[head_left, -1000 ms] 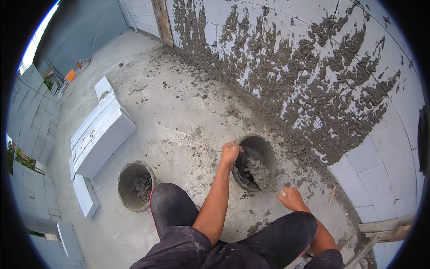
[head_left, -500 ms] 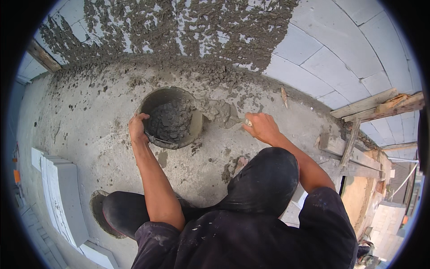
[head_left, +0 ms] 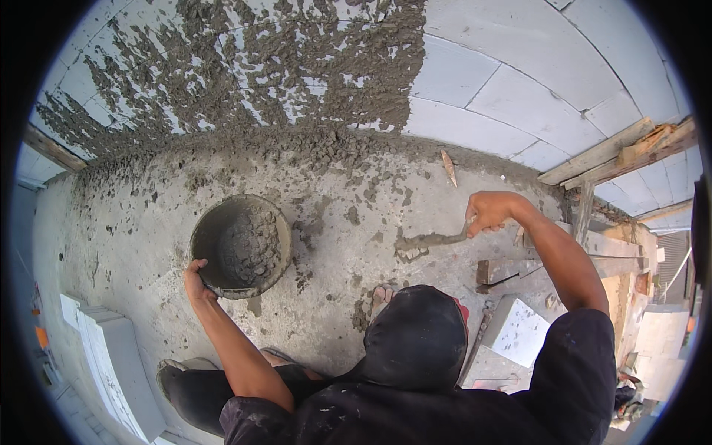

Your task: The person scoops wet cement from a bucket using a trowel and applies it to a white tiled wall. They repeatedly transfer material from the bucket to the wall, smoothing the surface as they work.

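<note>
My left hand (head_left: 197,282) grips the near-left rim of a round, mortar-smeared bucket (head_left: 199,239) on the concrete floor. Grey wet mortar (head_left: 256,248) lies inside it, mostly toward the right side. Off to the right, my right hand (head_left: 493,211) is closed around the handle of a trowel (head_left: 437,239), most of the handle hidden by the fingers. The trowel is held apart from the bucket, its blade seen nearly edge-on and pointing left. Mortar clings along the blade and hangs from its tip.
Ahead rises a white block wall (head_left: 512,104), its left part covered in rough mortar (head_left: 326,74). Mortar crumbs litter the floor (head_left: 334,274). Wooden planks (head_left: 519,271) and a white block (head_left: 515,330) lie at right; more white blocks (head_left: 119,371) stand at left. A pointed shard (head_left: 449,168) lies near the wall.
The trowel has left the bucket's right rim and swung right with my right hand, turning edge-on and carrying less visible mortar. My left hand keeps its grip on the bucket. The view has shifted.
</note>
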`<move>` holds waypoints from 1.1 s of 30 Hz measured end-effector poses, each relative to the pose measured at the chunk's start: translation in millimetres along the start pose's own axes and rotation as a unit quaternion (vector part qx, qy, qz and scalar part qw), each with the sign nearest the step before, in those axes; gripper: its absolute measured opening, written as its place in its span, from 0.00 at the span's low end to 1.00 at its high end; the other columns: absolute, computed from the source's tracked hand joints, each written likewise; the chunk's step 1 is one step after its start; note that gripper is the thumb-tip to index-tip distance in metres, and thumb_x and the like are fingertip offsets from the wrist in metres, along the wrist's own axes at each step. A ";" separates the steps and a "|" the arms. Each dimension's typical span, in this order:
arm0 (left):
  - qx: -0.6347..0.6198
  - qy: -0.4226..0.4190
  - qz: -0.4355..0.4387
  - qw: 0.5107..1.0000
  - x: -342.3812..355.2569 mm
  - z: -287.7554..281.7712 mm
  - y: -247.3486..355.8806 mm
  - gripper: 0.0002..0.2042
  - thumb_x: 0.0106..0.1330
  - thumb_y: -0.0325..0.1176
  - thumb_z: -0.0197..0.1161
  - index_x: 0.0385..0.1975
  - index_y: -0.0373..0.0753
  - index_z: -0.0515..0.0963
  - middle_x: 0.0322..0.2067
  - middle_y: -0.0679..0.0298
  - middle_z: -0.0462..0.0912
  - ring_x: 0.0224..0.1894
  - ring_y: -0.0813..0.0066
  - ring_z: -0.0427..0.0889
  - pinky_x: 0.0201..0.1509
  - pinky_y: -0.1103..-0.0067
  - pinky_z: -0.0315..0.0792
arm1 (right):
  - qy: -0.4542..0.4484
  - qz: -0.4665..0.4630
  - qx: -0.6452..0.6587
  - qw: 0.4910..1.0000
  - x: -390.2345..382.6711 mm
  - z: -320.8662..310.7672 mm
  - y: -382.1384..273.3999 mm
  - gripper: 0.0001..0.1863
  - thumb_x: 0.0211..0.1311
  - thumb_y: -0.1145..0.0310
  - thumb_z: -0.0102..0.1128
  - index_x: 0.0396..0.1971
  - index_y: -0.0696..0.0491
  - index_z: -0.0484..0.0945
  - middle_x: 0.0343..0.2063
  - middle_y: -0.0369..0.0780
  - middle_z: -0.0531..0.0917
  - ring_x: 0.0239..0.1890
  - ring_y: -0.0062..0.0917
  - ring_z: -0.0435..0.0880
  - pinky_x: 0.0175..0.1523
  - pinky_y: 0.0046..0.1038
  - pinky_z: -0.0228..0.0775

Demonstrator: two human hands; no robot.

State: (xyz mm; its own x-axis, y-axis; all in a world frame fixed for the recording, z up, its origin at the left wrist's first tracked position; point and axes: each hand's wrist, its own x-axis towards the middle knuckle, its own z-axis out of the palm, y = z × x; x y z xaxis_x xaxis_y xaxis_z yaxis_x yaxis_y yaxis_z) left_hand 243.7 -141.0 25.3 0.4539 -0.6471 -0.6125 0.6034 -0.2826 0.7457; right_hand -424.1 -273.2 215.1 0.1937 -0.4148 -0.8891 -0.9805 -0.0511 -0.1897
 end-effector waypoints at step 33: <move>0.114 -0.152 0.023 0.981 -92.1 229.7 -88.9 0.27 0.53 0.17 0.64 0.57 0.18 0.77 0.44 0.50 0.85 0.42 0.65 0.84 0.47 0.69 0.79 | 0.230 -0.220 -0.079 0.945 113.5 109.2 -100.7 0.16 0.60 0.62 0.71 0.44 0.54 0.85 0.33 0.52 0.87 0.44 0.51 0.87 0.48 0.50 0.80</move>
State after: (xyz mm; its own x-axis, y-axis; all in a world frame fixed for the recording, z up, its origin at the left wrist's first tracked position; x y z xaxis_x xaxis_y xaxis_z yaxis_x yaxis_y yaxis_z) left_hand -2.3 -219.0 75.6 0.2386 -0.8345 -0.4966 0.4082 -0.3778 0.8311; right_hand -299.8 -215.9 87.8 0.5849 -0.6704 -0.4566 -0.8077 -0.4304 -0.4029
